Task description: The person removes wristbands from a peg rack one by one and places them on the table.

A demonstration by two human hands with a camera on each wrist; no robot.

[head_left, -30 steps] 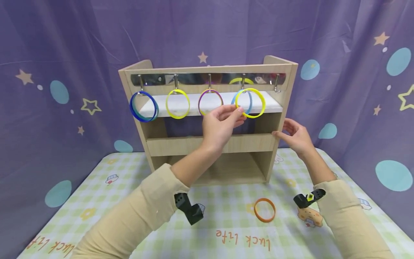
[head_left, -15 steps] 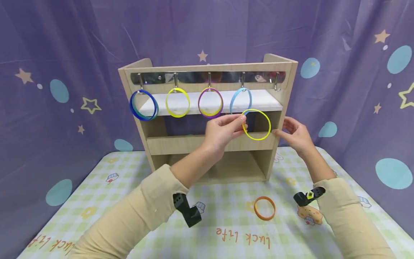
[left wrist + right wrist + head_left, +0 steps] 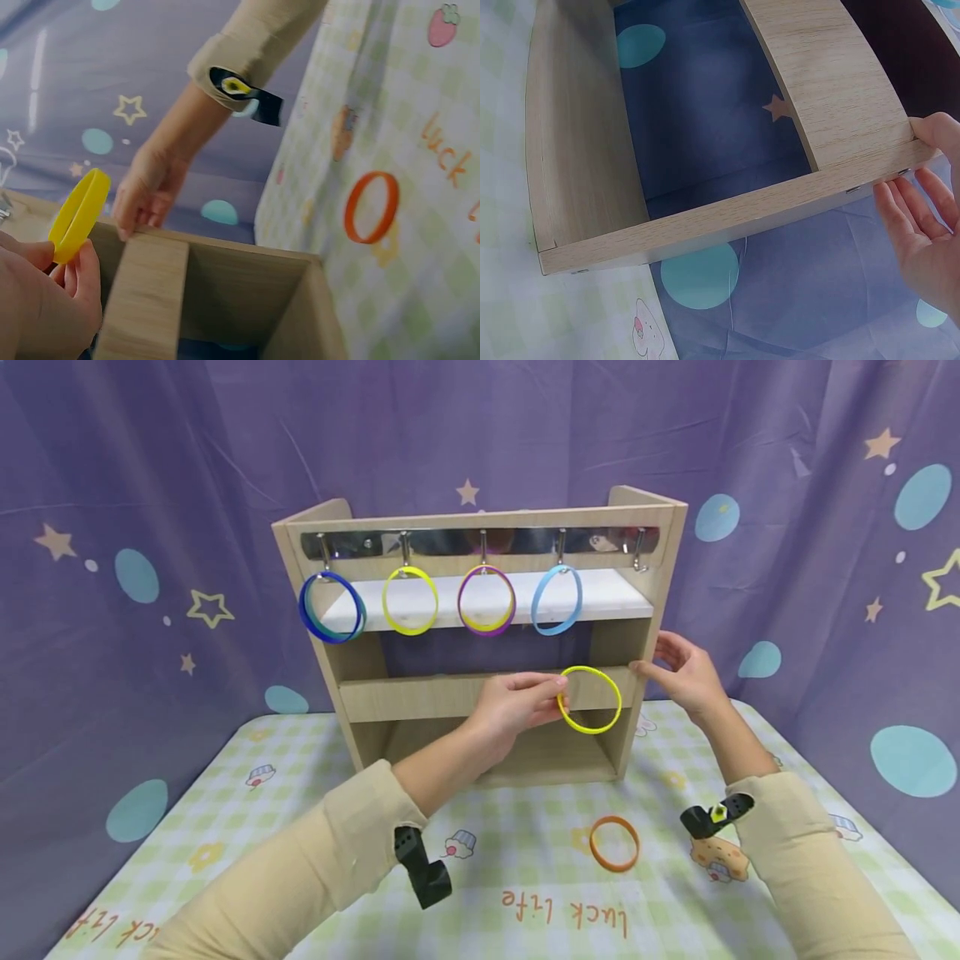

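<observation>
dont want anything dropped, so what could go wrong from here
The left hand holds a yellow band by one side only, so it might slip. Lifting it carelessly could knock the light blue band off its hook. The rack could shift if the right hand loses its grip.

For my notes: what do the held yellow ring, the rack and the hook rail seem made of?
Held yellow ring: probably matte silicone or rubber; a thin, evenly coloured band.
Rack: wood or printed board, matte; visible grain.
Hook rail: likely polished metal; mirrorlike reflections.
</observation>
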